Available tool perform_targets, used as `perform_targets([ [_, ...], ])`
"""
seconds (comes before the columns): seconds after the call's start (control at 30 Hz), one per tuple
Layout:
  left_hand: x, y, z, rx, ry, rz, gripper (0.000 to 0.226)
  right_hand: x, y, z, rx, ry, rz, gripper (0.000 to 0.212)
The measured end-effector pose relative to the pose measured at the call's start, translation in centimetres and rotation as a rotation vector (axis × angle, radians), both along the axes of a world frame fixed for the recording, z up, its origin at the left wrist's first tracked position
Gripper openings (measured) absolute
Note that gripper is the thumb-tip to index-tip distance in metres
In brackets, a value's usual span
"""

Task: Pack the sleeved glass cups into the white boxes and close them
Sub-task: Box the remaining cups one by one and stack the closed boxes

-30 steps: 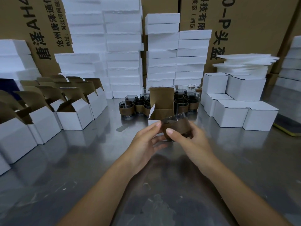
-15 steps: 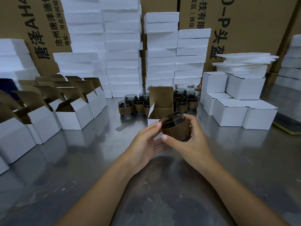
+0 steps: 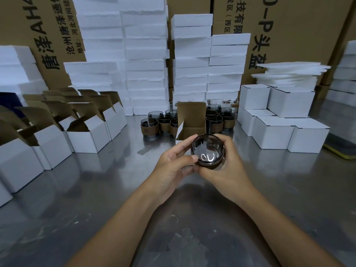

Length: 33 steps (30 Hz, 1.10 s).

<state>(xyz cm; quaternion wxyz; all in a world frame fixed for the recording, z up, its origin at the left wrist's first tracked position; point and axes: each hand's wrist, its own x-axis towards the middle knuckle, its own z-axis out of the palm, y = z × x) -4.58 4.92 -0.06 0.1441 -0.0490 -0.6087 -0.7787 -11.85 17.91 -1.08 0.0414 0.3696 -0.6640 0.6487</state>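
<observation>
Single head-worn wide-angle view, facing forward and down, close over metal table (image 3: 289, 189), stacked cartons (image 3: 298, 26) behind

the cup (image 3: 207, 151) in the hands hides the front of the open white box (image 3: 189, 130) behind it, so you cannot see inside the box. the right hand (image 3: 224, 171) covers most of the cup's brown sleeve. the open box hides some of the cups on the table (image 3: 213, 120), so you cannot count them. the writing on the big brown cartons (image 3: 285, 31) is cut off at the top edge. both arms run off the bottom edge.
</observation>
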Motion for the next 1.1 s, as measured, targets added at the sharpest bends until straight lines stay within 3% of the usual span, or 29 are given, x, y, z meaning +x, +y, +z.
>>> perform_targets([
  [0.3, 0.0, 0.0, 0.0, 0.016, -0.001, 0.007, 0.055, -0.1, 0.1, 0.0, 0.022, 0.025, -0.015, 0.063],
  [0.87, 0.2, -0.1, 0.0, -0.103, -0.083, 0.059, 0.045, 0.0, 0.4, 0.7, -0.018, -0.232, 0.032, 0.040],
  [1.1, 0.3, 0.3, 0.0, -0.149, -0.116, 0.068, 0.056, 0.5, 0.4, 1.5, 0.033, -0.352, 0.166, 0.063],
])
